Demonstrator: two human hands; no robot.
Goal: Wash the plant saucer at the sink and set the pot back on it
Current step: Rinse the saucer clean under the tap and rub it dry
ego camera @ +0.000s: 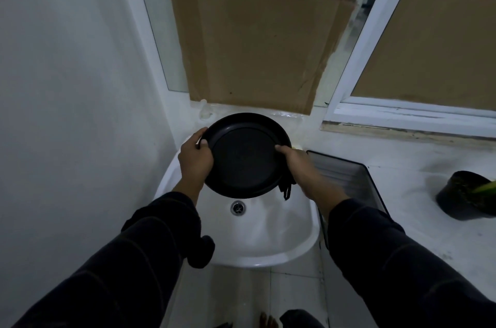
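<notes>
A round black plant saucer [245,156] hangs tilted above the white sink [268,236], its hollow side facing me. My left hand [194,158] grips its left rim, thumb on the inside. My right hand [299,164] holds the right rim, and a dark strap or cloth dangles below that hand. The sink's metal drain [237,207] shows just under the saucer. A black plant pot [464,195] with a green leaf stands on the white counter at the far right. No tap is visible.
A grey ridged tray [349,180] lies on the counter [402,166] right of the sink. Cardboard [257,40] covers the window behind. A white wall [67,86] closes in the left side. Tiled floor and bare toes show below.
</notes>
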